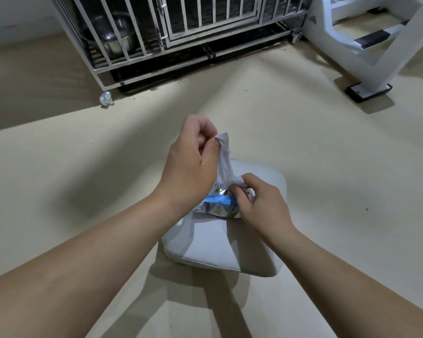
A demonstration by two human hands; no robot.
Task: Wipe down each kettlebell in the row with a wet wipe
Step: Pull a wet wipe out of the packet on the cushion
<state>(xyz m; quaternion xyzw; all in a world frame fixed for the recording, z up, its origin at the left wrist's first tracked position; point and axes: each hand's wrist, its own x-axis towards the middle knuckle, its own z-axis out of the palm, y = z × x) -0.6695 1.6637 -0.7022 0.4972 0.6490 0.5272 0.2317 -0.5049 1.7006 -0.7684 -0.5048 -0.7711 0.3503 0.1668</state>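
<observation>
Both hands work at centre frame above a white padded stool (225,250) standing on the beige floor (59,179). The left hand (191,164) is closed in a pinch, thumb and fingers clamped on the upper end of a white wet wipe (224,159), which is stretched upward from its pack. The right hand (259,203) is closed at the base of the same wipe and appears to bear on the silver and blue wipe pack (217,206), which lies on the stool seat; whether it grips the pack or only the sheet cannot be told. The wipe is not yet free of the pack. No kettlebell appears anywhere in the frame, so the row cannot be located. A metal cage (181,32) with a steel bowl (115,35) fills the upper left and centre; a white frame (376,45) occupies the upper right. Assessment: the task stands at preparation only, with 0 kettlebells visibly wiped and all wiping outstanding.
</observation>
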